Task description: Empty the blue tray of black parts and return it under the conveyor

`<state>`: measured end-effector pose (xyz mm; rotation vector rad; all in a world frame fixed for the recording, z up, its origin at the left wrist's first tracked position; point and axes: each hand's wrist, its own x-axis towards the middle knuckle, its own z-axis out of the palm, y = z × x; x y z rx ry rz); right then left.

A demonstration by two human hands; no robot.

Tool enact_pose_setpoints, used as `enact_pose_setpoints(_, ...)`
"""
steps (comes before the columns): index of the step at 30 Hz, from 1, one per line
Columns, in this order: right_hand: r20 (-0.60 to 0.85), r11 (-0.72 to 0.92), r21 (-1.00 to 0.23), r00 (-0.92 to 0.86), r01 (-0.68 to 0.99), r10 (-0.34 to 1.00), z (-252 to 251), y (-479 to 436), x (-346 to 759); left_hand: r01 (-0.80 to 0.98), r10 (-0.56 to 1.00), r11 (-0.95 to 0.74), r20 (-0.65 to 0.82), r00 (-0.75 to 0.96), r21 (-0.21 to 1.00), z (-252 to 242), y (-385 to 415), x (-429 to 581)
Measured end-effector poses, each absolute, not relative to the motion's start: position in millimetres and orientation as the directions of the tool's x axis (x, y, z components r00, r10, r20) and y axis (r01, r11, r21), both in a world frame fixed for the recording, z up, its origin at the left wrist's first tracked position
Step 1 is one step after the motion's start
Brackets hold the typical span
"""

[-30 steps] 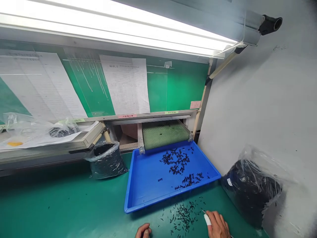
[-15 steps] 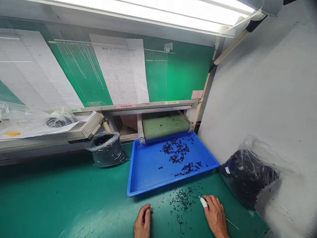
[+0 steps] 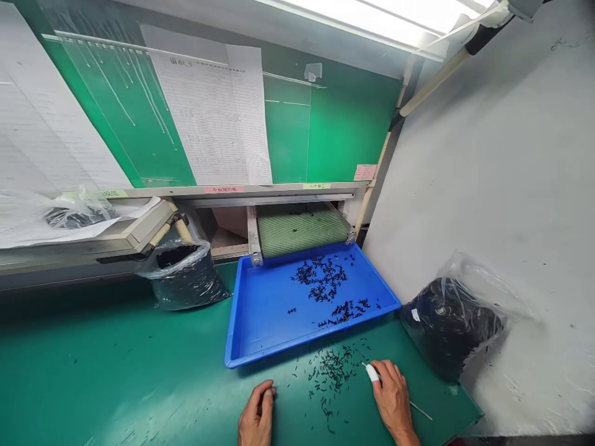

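Left hand (image 3: pixel 256 418): you are resting it on the green worktop (image 3: pixel 116 371), fingers curled together, holding nothing, left of the loose black parts (image 3: pixel 330 371).
Right hand (image 3: pixel 393 399): you are gripping a thin tool (image 3: pixel 421 410), capped fingertip touching the pile's edge.
Blue tray (image 3: pixel 264 322): lying just behind the pile, carrying more parts.

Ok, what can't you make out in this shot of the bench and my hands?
Head view:
- Printed white sheet: text too small to read.
- Small black parts on the green mat: too tiny to show their shape.
- Thin tool in right hand: grip hidden by the fingers.
- Left hand: wrist cut off by the bottom edge.
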<state>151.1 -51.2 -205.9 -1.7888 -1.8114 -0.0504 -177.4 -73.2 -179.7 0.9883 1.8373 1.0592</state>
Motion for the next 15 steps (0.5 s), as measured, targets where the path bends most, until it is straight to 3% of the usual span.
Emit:
enact_pose_setpoints(7, 0.439, 0.174, -0.443, 0.043, 0.88, 0.898, -192.7, -42.6, 156.6, 0.233, 0.874, 0.342, -0.217, -0.434, 0.91, -181.8, -74.9, -178.9)
enact_pose_setpoints(11, 0.447, 0.268, -0.494, -0.022, 0.827, 0.894, -136.7, -4.1, 142.1, 0.234, 0.874, 0.329, -0.202, -0.442, 0.915, -186.3, -73.5, -178.2)
enact_pose_setpoints(15, 0.496, 0.426, -0.466, -0.17, 0.775, 0.852, -73.6, 71.6, 100.7, 0.271, 0.894, 0.277, -0.144, -0.425, 0.922, -188.3, -70.4, -177.5)
